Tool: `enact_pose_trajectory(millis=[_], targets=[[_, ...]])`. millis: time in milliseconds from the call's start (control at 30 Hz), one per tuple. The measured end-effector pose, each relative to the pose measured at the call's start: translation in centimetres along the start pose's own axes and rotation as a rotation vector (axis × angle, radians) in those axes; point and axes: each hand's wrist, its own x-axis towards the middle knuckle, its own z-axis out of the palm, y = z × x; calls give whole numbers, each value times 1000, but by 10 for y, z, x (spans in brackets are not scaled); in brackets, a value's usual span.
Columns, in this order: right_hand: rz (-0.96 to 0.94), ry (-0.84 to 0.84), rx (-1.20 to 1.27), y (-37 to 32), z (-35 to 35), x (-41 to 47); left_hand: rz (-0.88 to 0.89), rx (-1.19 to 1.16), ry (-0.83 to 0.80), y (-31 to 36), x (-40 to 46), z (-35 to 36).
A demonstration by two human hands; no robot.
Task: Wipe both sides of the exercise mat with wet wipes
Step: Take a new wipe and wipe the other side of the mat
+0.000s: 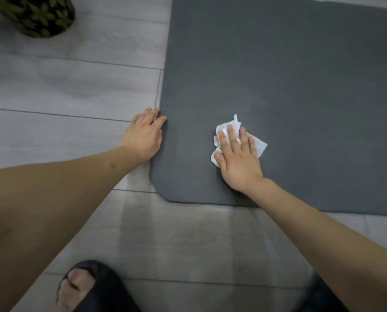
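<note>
Nearest to me: a foot in a dark slipper [86,287] at bottom edge, on the grey plank floor [64,91]. Both forearms reach fwd from there.

Step in hand, my call: wiping the upward face of the exercise mat [300,86], working the near-left corner area. Flip side not started as far as I can judge (mat lies flat, only one face showing).

R side: right hand [238,158] lies flat on the mat, fingers straight and a bit spread, palm down, pressing the wet wipe [229,128] onto the surface. Wipe is crumpled, white, mostly under the fingers, w/ bits sticking out past the fingertips and at both sides. No pinch, just a flat press.

L side: left hand [143,136] rests flat, fingers together and straight, fingertips touching the mat's left edge, palm mostly on the floor just beside it. Looks like it's steadying the mat so it doesn't slide.

Next move needs, imo: keep pressure down on the wipe, sweep it across toward the far and right parts, L hand holding the edge. Mat extends well beyond the hands, out of frame at right.

Far left corner: a dark container w/ leaf pattern [37,14], well apart from the mat.
</note>
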Motion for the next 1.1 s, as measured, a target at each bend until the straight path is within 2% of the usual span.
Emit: enact_pose_trajectory(millis=[133,300,533,633,800,867,967,1100], targets=[[-325,-38,-76,-73,8,23,-99,14,25,-23,-23,-13],[-730,-50,-211,-83,18,-5,-166,22,41,-37,-40,-20],[-932,-91,-247,-79,9,18,-179,10,44,-42,-38,-23],[-878,-98,-240,-82,-7,71,-193,-7,55,-50,-27,-28],[-341,-79,-86,-75,-57,222,-276,-52,91,-55,-19,-36],[-239,-76,-77,-68,-68,254,-292,-72,102,-51,-17,-34],[-278,-80,-83,-73,-60,241,-286,-73,98,-43,-16,-30],[-581,-85,-131,-79,-22,113,-307,-61,53,-31,-22,-25]])
